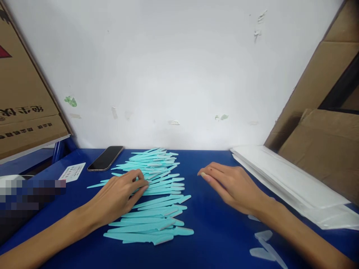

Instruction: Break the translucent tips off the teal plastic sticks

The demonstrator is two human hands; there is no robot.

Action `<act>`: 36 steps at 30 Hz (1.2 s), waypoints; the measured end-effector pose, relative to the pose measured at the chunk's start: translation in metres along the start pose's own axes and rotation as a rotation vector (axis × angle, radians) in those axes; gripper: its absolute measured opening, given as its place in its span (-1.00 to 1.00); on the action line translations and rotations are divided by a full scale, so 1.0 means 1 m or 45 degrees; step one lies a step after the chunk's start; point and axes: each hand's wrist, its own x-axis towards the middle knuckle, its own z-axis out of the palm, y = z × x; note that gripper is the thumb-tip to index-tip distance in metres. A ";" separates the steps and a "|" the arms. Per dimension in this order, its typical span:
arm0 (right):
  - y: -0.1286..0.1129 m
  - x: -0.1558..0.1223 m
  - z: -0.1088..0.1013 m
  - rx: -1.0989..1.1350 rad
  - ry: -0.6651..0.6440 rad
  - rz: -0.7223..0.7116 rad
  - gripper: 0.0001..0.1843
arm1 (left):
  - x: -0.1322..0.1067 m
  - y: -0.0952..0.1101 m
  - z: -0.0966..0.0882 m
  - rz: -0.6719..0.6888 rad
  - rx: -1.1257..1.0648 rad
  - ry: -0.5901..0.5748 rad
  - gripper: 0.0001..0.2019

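Many teal eyebrow razors [157, 213] lie in a long row down the middle of the blue table, mostly with their blade ends toward the right. My left hand [123, 192] rests over the row, thumb and fingers pinched at a razor in its middle; the fingers hide part of it. To the right of the row, my right hand [224, 183] hovers over the table with thumb and fingertips together. Whatever its fingertips may hold is too small to make out. Several translucent plastic blade covers [263, 254] lie near my right forearm, partly hidden by it.
A phone [106, 158] and a white printed card [72, 172] lie at the left. White plastic bags [288, 179] are stacked at the right, beside an open cardboard box [322, 149]. Another carton [28, 93] stands at left. The white wall [179, 74] closes off the table's back edge.
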 end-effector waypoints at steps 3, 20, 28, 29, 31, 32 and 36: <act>-0.004 0.001 0.004 -0.020 -0.074 -0.052 -0.62 | 0.000 0.003 -0.004 -0.002 -0.085 -0.004 -0.71; -0.006 0.000 0.008 0.000 -0.266 -0.039 -0.59 | -0.001 0.009 -0.006 -0.034 -0.318 -0.381 -0.78; -0.002 0.002 -0.002 -0.026 -0.287 0.032 -0.62 | 0.001 0.010 -0.009 -0.025 -0.291 -0.385 -0.78; -0.003 0.004 -0.006 -0.024 -0.295 0.058 -0.63 | 0.001 0.010 -0.009 -0.034 -0.291 -0.377 -0.78; -0.007 0.006 -0.016 -0.015 -0.316 0.120 -0.67 | 0.000 0.009 -0.010 -0.049 -0.300 -0.360 -0.78; -0.010 0.005 -0.021 -0.013 -0.335 0.150 -0.70 | -0.001 0.009 -0.010 -0.054 -0.306 -0.351 -0.78; -0.020 -0.025 -0.040 -0.067 -0.452 0.199 -0.76 | -0.004 0.007 -0.008 -0.066 -0.316 -0.330 -0.78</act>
